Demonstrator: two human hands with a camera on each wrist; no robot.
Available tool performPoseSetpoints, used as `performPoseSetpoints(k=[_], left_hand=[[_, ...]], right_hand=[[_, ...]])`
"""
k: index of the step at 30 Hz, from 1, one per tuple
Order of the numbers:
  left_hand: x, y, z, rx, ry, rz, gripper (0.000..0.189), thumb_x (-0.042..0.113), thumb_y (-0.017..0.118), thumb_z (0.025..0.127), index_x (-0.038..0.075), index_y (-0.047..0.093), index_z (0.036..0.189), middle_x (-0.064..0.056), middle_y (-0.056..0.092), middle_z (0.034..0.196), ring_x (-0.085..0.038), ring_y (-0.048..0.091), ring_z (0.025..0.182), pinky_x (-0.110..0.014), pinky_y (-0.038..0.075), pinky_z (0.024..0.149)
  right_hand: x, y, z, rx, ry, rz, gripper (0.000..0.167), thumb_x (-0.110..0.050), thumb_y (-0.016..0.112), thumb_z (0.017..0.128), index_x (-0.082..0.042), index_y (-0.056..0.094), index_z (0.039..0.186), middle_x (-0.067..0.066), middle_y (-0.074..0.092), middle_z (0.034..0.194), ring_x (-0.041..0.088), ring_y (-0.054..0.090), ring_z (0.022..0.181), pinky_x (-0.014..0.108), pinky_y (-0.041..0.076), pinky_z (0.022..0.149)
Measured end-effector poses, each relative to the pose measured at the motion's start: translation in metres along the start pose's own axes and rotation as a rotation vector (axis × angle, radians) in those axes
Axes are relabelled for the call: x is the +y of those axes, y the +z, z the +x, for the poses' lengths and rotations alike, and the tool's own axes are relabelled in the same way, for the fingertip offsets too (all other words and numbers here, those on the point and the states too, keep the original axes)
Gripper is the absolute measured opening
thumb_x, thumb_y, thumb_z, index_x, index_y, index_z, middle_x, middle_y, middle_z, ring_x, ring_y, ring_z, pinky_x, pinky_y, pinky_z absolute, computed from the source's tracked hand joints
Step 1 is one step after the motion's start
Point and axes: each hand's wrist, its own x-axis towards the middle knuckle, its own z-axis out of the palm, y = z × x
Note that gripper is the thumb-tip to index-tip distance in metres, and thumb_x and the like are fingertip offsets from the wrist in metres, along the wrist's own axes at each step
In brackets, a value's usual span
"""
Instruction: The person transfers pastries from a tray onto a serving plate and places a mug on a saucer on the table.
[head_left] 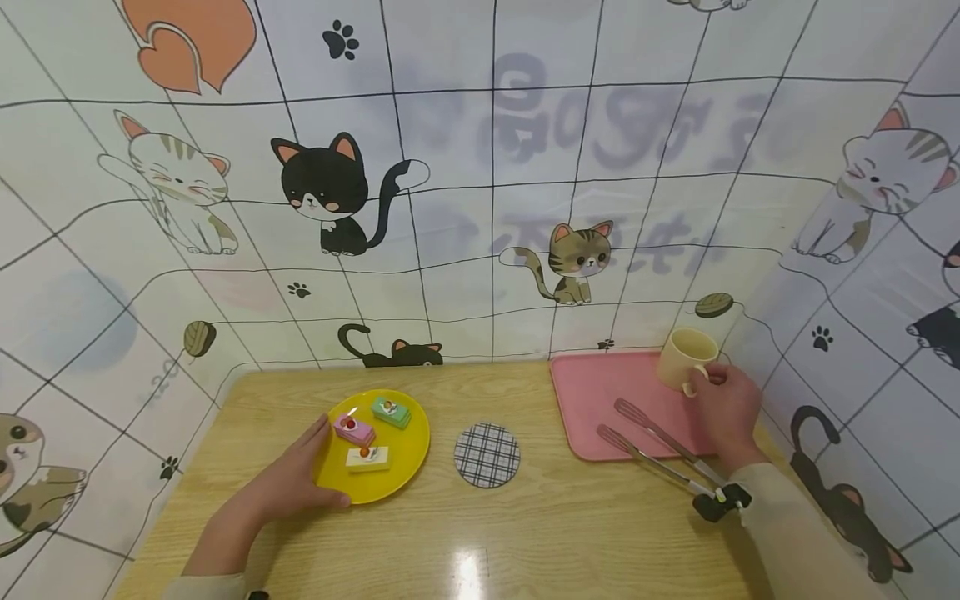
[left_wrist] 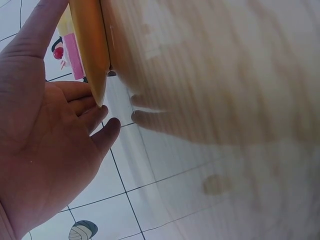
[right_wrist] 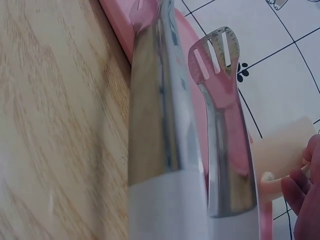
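My left hand (head_left: 296,471) rests along the left rim of a round yellow plate (head_left: 408,467), thumb toward the near side and fingers toward the far side. On the plate sit three toy cake slices: a pink one (head_left: 354,430), a green one (head_left: 391,412) and a pale yellow one (head_left: 367,460). At the far right, my right hand (head_left: 726,408) pinches the handle of a cream mug (head_left: 685,358), which is upright over the back right of a pink tray (head_left: 588,400). Metal tongs (head_left: 660,433) with slotted ends lie across the tray, partly under the right wrist.
Between plate and tray lies a round checked coaster (head_left: 487,455). The wooden table (head_left: 420,542) meets a white cat-patterned sheet (head_left: 450,275) at its back and sides. The slotted tong end (right_wrist: 217,55) and its grey handle show close up in the right wrist view.
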Motion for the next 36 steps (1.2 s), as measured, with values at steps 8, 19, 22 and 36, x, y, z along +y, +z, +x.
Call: performPoseSetpoints(k=[8, 19, 22, 36], left_hand=[[0.003, 0.0, 0.002, -0.01, -0.002, 0.0, 0.14, 0.055, 0.1, 0.076, -0.012, 0.021, 0.17, -0.033, 0.011, 0.18, -0.059, 0.019, 0.162, -0.07, 0.024, 0.129], [0.005, 0.003, 0.003, -0.014, -0.003, -0.004, 0.14, 0.055, 0.1, 0.075, -0.012, 0.022, 0.17, -0.034, 0.012, 0.18, -0.059, 0.02, 0.162, -0.071, 0.025, 0.128], [0.004, 0.003, 0.004, -0.013, -0.003, 0.005, 0.14, 0.055, 0.1, 0.075, -0.013, 0.022, 0.169, -0.034, 0.012, 0.179, -0.059, 0.02, 0.162, -0.071, 0.025, 0.128], [-0.003, 0.0, 0.001, 0.036, 0.035, -0.002, 0.136, 0.055, 0.099, 0.076, -0.012, 0.025, 0.169, -0.037, 0.01, 0.179, -0.062, 0.017, 0.161, -0.076, 0.023, 0.126]], right_hand=[[0.003, -0.001, 0.001, 0.025, 0.003, -0.014, 0.044, -0.036, 0.068, 0.107, 0.002, 0.077, 0.128, 0.021, 0.078, 0.114, 0.016, 0.065, 0.085, 0.012, 0.046, 0.057], [0.009, -0.006, 0.001, 0.042, -0.001, -0.022, 0.045, -0.04, 0.069, 0.107, 0.001, 0.077, 0.122, 0.02, 0.078, 0.11, 0.018, 0.064, 0.086, 0.013, 0.045, 0.058], [0.009, -0.007, 0.0, 0.043, -0.022, -0.02, 0.044, -0.04, 0.069, 0.107, 0.001, 0.076, 0.12, 0.019, 0.078, 0.107, 0.015, 0.063, 0.081, 0.013, 0.046, 0.057], [-0.01, -0.02, -0.019, 0.002, -0.081, 0.066, 0.049, -0.047, 0.072, 0.106, -0.001, 0.072, 0.123, 0.019, 0.078, 0.104, 0.002, 0.065, 0.066, 0.014, 0.052, 0.055]])
